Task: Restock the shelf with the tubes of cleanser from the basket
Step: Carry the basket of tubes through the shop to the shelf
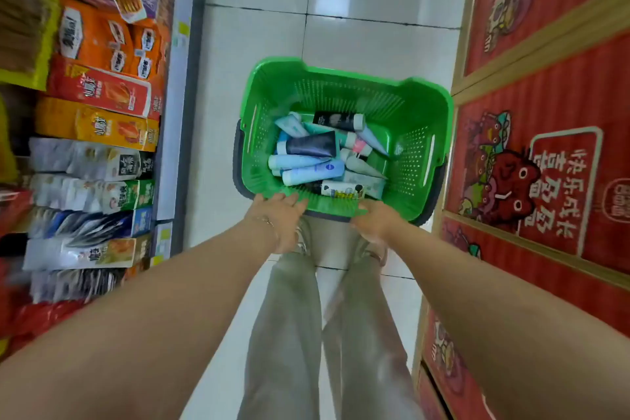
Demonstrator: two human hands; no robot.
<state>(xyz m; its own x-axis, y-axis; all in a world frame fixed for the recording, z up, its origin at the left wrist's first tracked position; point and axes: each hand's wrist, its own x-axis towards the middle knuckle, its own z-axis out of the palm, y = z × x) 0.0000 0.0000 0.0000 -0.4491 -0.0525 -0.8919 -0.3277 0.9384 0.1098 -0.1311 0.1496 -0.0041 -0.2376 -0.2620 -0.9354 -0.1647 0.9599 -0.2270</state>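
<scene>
Reaching down, left hand and right hand touch the basket rim.

both forearms are bare, right from the bottom corners of the view up to the wrists. on the wrist of the left hand sits a thin bracelet, a fine pale chain by the look of it, too small to read any detail. lower down, loose trousers in a pale grey-green, wide in the leg, with soft creases running along each one. past the hems, light-coloured shoes, blurred and half hidden behind the hands.
</scene>
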